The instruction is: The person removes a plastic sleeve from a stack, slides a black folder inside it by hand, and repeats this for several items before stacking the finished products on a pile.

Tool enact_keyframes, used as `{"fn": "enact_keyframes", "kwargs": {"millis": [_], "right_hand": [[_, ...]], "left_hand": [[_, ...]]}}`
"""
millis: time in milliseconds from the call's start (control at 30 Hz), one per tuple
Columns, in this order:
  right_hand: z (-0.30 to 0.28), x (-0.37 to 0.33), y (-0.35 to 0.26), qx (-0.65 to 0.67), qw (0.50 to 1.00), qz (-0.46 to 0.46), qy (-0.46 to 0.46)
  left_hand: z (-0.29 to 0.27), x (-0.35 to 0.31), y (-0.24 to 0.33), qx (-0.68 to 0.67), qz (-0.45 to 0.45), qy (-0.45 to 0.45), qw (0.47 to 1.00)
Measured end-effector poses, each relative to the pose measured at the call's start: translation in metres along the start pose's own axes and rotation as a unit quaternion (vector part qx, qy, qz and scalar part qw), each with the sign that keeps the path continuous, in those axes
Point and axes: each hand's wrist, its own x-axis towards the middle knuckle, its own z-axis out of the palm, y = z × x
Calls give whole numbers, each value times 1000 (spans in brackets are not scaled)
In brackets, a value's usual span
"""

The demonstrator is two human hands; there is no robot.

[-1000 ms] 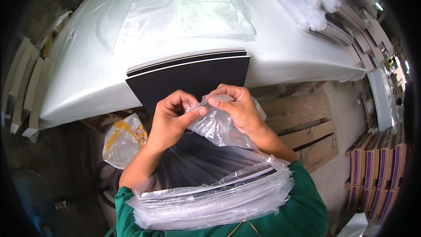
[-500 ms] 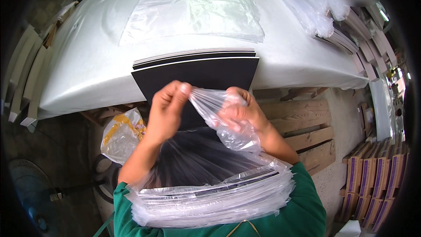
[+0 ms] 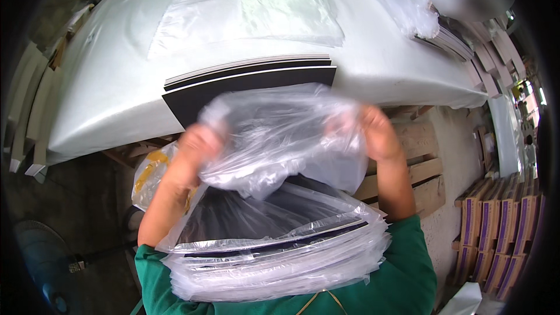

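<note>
Head view: clear plastic bag spread between two bare hands

The clear plastic bag (image 3: 280, 134) hangs in the air in front of the person, between the left hand (image 3: 201, 143) and the right hand (image 3: 376, 131). It covers the lower part of a black board (image 3: 189, 102), which leans at the front edge of the table (image 3: 111, 105) with more thin boards just behind it. Both hands touch the bag, one at each side, and some of their fingers show through the film. The hands are blurred, so I cannot tell whether either set of fingers is clamped on the plastic or spread apart.

Below the bag, a thick pile of clear plastic (image 3: 280, 274) lies against the green shirt (image 3: 408, 256), and something dark shows through its upper layer. Flat clear sheets (image 3: 251, 17) lie on the table, beyond the boards. A bag with yellow markings (image 3: 149, 175) sits beside the left forearm. To the right of the right forearm is a wooden pallet (image 3: 429, 192), with stacked brown and purple cartons (image 3: 496, 221) farther right
</note>
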Motion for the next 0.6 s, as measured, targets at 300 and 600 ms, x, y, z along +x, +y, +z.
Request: {"fn": "enact_keyframes", "kwargs": {"millis": [300, 600], "right_hand": [[-4, -7, 23, 18, 978, 63, -199], [11, -15, 42, 5, 988, 32, 152]], "left_hand": [[-13, 5, 13, -240, 105, 75, 962], [-14, -32, -26, -131, 133, -109, 976]]}}
